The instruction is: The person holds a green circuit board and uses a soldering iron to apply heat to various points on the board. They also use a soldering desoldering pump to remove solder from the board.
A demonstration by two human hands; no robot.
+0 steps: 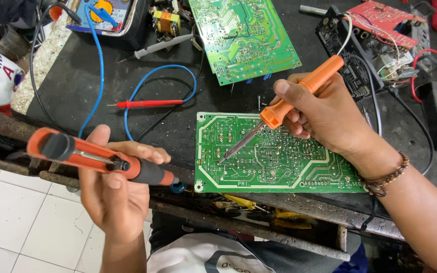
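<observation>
Head view: right hand (324, 114) grips soldering iron (299, 93) on green board (279, 162); left hand (115, 192) clasps desoldering pump (102, 159).

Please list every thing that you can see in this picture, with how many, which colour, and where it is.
soldering iron: 1, orange handle, in right hand, tip on near board
desoldering pump: 1, orange and black, in left hand
near circuit board: 1, green, bench front edge
far circuit board: 1, green, top centre
red circuit board: 1, top right
red probe: 1, on bench, centre left
grey probe: 1, top centre
blue cable: 1, left of bench
workbench: 1, black
left hand: 1, lower left
right hand: 1, beaded bracelet on wrist
</observation>
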